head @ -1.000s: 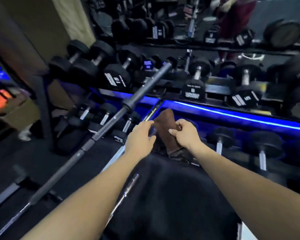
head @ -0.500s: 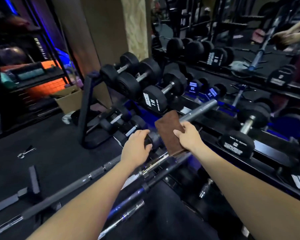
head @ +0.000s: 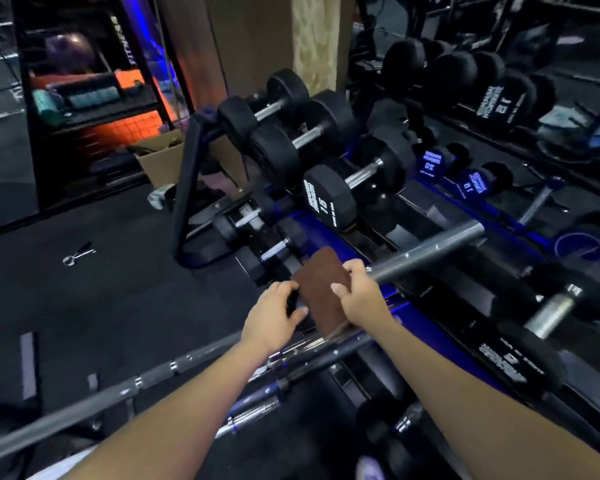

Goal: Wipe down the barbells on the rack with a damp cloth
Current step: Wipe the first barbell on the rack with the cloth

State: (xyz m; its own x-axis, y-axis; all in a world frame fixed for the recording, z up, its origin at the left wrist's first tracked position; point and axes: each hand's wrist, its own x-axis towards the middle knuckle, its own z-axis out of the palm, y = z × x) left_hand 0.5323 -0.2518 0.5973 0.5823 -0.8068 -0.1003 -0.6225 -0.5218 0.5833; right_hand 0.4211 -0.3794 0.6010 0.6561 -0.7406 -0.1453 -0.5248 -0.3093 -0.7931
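Beside the rack (head: pixel 187 188) were two hands (head: pixel 272 320), one cloth (head: pixel 323 289), three or more bars (head: pixel 430 252), one box (head: pixel 160 161), and many dumbbells (head: pixel 329 199).

Dark rubber floor (head: pixel 111 306), blurred at the edges. On it: a spring clip (head: pixel 78 254) lying alone left of centre, a cardboard box (head: pixel 160 161) further back by the pillar, flat grey strips (head: pixel 27 365) low left. Black dumbbell rack (head: pixel 187 188) stands on the floor, A-frame leg at its left end. Top tier carries black dumbbells (head: pixel 329 199) side by side, one marked 15; lower tier carries smaller ones (head: pixel 267 251). Grey barbell (head: pixel 430 251) rests slanted across the rack. More bars (head: pixel 312 355) lie near its base; whether they touch the floor is unclear.
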